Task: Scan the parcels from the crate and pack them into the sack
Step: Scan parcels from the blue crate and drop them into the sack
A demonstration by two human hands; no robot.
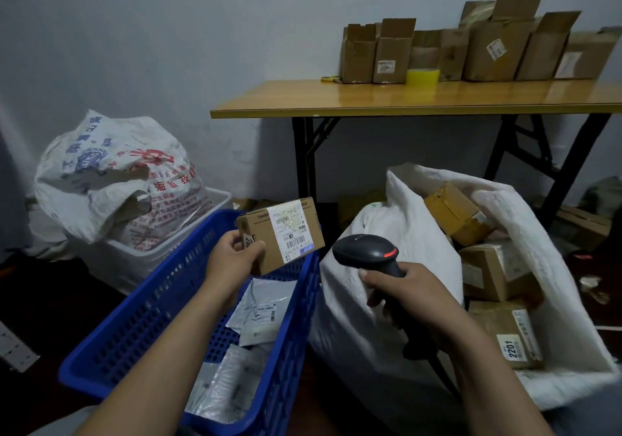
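Observation:
My left hand (232,260) grips a small cardboard parcel (269,243) by its left end, holding it above the blue crate (141,318) with its white shipping label facing up. My right hand (400,296) grips the handle of a black barcode scanner (367,252); the scanner's head sits just right of the parcel, with a red light showing on it. Several grey plastic mailer parcels (259,311) lie in the crate. To the right stands the open white sack (387,301), holding several cardboard parcels (494,270).
A printed white sack (114,173) sits in a white basket (215,196) behind the crate. A wooden folding table (404,99) at the back carries several open cardboard boxes (488,48) and yellow tape rolls (422,76). More boxes lie on the floor under it.

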